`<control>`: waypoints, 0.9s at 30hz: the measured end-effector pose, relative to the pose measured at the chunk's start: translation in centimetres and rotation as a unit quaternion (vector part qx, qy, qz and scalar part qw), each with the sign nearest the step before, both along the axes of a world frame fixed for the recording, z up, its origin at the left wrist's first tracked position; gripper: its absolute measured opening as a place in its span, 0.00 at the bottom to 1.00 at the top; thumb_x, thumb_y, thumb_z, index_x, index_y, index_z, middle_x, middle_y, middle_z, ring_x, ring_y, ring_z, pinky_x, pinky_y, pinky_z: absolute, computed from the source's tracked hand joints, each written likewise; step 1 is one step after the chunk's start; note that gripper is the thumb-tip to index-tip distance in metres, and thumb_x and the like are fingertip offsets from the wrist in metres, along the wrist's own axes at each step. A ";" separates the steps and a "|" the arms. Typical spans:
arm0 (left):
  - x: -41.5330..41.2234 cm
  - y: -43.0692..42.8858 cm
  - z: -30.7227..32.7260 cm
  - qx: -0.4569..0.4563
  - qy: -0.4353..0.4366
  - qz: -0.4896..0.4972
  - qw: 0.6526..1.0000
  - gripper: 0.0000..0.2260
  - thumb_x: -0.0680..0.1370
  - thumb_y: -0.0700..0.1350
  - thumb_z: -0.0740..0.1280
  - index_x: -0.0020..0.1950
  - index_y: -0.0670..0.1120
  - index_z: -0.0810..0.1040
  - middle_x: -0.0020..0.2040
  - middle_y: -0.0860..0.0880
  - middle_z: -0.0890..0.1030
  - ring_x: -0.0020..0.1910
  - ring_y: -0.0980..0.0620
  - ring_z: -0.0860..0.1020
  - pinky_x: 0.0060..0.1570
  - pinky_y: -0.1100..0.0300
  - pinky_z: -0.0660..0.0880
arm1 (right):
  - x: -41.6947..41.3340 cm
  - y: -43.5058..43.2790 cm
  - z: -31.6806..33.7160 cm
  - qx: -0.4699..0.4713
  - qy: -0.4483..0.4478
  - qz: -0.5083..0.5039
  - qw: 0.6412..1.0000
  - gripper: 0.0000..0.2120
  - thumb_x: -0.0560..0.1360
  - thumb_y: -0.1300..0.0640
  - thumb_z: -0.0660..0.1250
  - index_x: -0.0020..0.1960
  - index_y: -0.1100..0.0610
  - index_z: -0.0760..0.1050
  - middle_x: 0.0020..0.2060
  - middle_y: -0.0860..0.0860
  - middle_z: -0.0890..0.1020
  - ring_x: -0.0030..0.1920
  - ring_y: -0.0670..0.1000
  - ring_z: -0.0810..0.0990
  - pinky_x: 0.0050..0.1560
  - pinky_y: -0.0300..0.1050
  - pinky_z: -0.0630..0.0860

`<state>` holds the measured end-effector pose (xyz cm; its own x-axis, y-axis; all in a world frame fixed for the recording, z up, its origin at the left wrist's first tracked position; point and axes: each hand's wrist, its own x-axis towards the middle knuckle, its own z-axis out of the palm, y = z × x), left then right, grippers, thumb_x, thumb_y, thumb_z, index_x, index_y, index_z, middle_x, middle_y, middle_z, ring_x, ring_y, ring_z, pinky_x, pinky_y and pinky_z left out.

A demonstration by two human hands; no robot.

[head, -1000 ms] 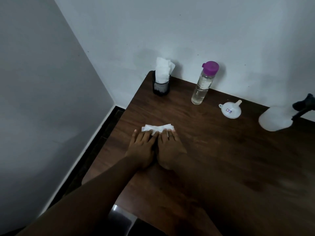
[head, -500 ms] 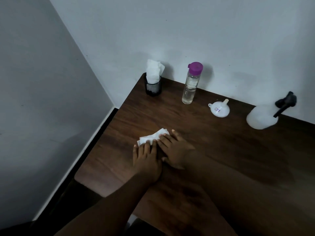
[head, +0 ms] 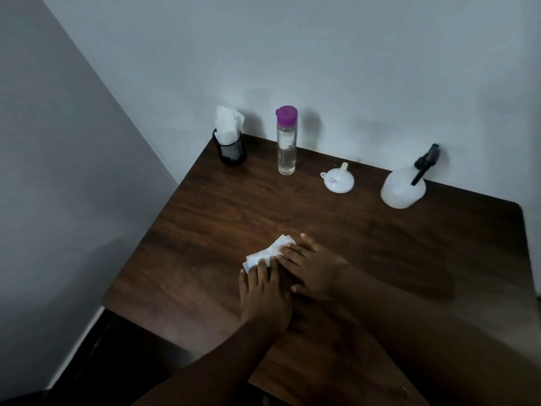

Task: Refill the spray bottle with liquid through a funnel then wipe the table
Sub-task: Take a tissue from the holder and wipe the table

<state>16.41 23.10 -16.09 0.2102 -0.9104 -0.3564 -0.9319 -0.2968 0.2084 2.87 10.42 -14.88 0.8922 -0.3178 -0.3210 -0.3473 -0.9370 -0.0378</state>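
A folded white tissue (head: 268,252) lies on the dark wooden table (head: 380,244). My left hand (head: 263,291) lies flat with its fingertips pressing the tissue's near end. My right hand (head: 313,268) lies flat beside it, fingers on the tissue's right part. At the back stand a clear bottle with a purple cap (head: 286,140), a white funnel (head: 339,180) resting mouth down, and a white spray bottle with a black trigger head (head: 405,186).
A black mesh holder stuffed with white tissues (head: 229,142) stands at the table's back left corner. Walls close in behind and to the left. The table's left edge drops to a dark floor strip (head: 87,347).
Both hands slid the tissue a little toward me and turned it diagonal. The view shifted left, so the spray bottle and the table's right edge now show fully.
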 end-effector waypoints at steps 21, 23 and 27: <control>-16.3 -0.1 -0.5 -0.038 0.025 -0.073 0.996 0.38 0.78 0.66 0.42 0.82 0.46 0.56 0.81 0.39 0.58 0.81 0.38 0.55 0.78 0.40 0.44 | -18.1 2.2 -0.6 -0.019 0.018 -0.084 0.996 0.35 0.80 0.36 0.47 0.81 0.55 0.51 0.80 0.56 0.55 0.80 0.56 0.52 0.78 0.64 0.45; -17.6 -0.3 -0.2 -0.042 0.026 -0.079 0.996 0.38 0.77 0.66 0.41 0.82 0.46 0.57 0.81 0.39 0.59 0.81 0.38 0.55 0.78 0.40 0.44 | -19.6 2.3 -0.9 -0.021 0.019 -0.096 0.995 0.35 0.80 0.36 0.47 0.81 0.55 0.53 0.80 0.57 0.56 0.80 0.57 0.53 0.78 0.64 0.44; -20.7 -0.7 0.0 -0.022 0.027 -0.105 0.994 0.39 0.76 0.65 0.37 0.83 0.47 0.52 0.83 0.41 0.53 0.82 0.40 0.50 0.78 0.40 0.41 | -23.0 2.6 -1.4 -0.025 0.020 -0.122 0.992 0.34 0.80 0.36 0.49 0.80 0.56 0.56 0.79 0.57 0.60 0.79 0.57 0.56 0.77 0.65 0.46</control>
<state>-4.26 22.36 -16.08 -0.0044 -0.9471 -0.3208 -0.9595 -0.0864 0.2682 -20.13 13.00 -16.26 0.7739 -0.5390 -0.3325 -0.5641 -0.8254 0.0251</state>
